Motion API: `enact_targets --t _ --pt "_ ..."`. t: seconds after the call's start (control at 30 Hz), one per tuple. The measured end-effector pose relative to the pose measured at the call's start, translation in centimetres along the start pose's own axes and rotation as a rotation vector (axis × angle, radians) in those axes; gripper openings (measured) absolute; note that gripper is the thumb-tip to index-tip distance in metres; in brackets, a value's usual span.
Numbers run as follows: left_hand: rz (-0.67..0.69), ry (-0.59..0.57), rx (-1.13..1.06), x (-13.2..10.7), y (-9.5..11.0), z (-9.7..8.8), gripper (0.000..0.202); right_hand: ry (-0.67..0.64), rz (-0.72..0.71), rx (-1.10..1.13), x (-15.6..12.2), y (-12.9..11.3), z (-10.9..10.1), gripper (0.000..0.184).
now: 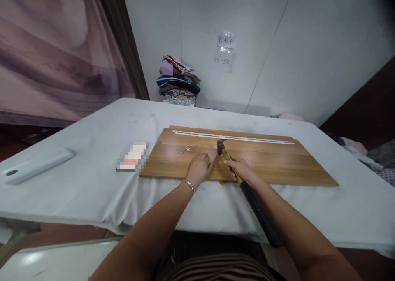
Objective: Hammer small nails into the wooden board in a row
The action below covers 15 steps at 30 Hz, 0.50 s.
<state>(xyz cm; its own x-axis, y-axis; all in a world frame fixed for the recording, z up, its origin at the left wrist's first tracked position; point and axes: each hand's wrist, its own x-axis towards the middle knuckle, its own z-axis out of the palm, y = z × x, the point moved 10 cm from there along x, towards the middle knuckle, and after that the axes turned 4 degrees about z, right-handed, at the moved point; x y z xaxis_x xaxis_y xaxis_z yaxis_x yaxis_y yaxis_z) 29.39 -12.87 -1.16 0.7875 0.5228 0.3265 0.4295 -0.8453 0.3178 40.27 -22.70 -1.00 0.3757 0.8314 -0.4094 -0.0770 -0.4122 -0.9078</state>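
A few thin silvery nails (187, 149) lie loose on the left part of the wide brown wood-grain board (166, 162), which lies flat on the white cloth-covered table (95, 128); best leave them clear of the blows. Right of them the left hand (200, 166) rests on the board, fingers towards the hammer head; whether it pinches a nail, I cannot tell. Its fingertips would be safest low and off the line of strike. Next, the right hand (242, 168) grasps the rusty-headed claw hammer with yellow shaft and black grip (252, 200), high on the shaft: good for light, square taps, though a lower hold should drive harder. Farther right, small dark dots (247, 160) in a short row could guide spacing
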Motion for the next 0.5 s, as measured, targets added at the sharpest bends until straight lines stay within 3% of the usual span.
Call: enact_targets --t 0.23,0.5 --pt "-0.015 -0.02 0.007 -0.01 0.22 -0.21 0.021 -0.031 -0.044 0.042 0.05 0.19 0.36 0.04" --pt "-0.006 -0.026 0.003 -0.05 0.41 -0.26 0.022 -0.01 -0.031 0.018 -0.37 -0.18 0.09 0.036"
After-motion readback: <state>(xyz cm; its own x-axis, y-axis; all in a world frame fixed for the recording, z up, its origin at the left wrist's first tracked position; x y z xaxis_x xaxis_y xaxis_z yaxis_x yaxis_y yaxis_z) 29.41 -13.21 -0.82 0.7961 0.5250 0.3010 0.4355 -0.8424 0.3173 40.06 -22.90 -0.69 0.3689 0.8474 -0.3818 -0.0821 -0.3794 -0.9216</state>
